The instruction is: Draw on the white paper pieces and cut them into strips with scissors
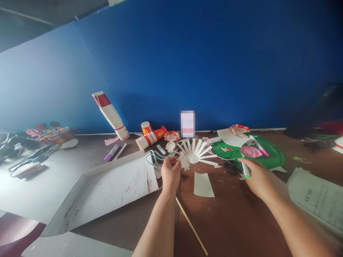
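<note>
On the brown table (230, 221), left hand (170, 175) pinching fringed paper cutout (194, 152), right hand (258, 178) gripping green-capped marker (245, 170), cardboard tray (107, 192) beside.

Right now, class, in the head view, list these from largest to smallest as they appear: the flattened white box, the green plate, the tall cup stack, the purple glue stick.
1. flattened white box
2. green plate
3. tall cup stack
4. purple glue stick

The box lies nearest the camera, which enlarges it.
</note>
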`<action>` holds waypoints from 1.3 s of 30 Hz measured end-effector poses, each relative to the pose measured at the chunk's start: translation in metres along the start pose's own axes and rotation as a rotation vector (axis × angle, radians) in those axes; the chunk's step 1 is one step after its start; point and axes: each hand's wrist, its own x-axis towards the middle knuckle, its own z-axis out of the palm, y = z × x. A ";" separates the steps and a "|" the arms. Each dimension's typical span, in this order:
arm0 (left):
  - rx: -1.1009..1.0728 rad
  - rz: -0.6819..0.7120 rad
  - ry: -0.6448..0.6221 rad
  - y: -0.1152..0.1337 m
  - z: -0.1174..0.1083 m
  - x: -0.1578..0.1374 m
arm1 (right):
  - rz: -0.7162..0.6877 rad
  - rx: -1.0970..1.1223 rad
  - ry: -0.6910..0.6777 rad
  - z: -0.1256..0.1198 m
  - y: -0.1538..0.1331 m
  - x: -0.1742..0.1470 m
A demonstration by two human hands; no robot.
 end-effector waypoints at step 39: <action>0.017 0.047 -0.403 -0.006 0.023 -0.022 | 0.119 1.334 -0.341 -0.014 -0.017 -0.004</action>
